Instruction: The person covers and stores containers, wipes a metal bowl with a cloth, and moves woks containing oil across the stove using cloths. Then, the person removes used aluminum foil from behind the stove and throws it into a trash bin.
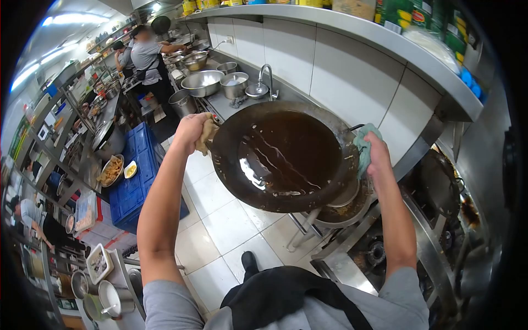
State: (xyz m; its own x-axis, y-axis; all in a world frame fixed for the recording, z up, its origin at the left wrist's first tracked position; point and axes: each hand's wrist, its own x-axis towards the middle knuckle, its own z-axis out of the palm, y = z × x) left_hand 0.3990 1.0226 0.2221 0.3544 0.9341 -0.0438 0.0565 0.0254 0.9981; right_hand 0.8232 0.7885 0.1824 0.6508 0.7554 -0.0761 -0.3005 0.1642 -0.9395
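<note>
A large dark wok [231, 170] with brown liquid [297, 146] in it hangs between my hands over the tiled floor. My left hand [190, 132] is closed round a tan cloth [207, 136] at the wok's left handle. On the other side, my right hand [378, 154] grips a green cloth [365, 144] at the right handle. Beneath the wok's lower right edge sits another pan [344, 212], partly hidden, with brown residue in it.
Stove burners [377, 250] lie at the right, near a dark wok [437, 179]. A faucet [267, 74] and metal bowls [202, 82] are on the back counter. Blue crates [135, 176] stand at left. People [148, 58] work farther back and at the far left.
</note>
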